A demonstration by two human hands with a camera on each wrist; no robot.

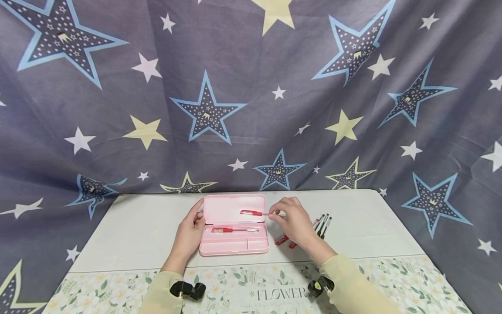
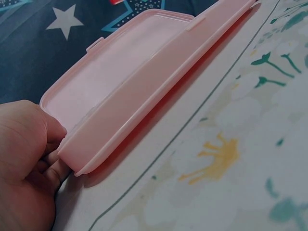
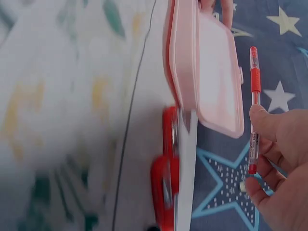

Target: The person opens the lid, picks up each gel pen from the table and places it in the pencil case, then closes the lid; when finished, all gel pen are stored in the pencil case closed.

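A pink pencil case lies unfolded on the table, its lid leaning back. Inside its rear compartment rests one red gel pen. My left hand grips the case's left end; in the left wrist view the thumb and fingers hold its corner. Pinched in my right hand, another red pen is held above the case, in front of the lid's right part. Beside the case, beneath the right hand, lie red pens, partly hidden, and several black pens.
The white table carries a floral mat with printed lettering along its near side. Behind the table hangs a dark curtain patterned with stars. Black wrist cameras sit on both forearms.
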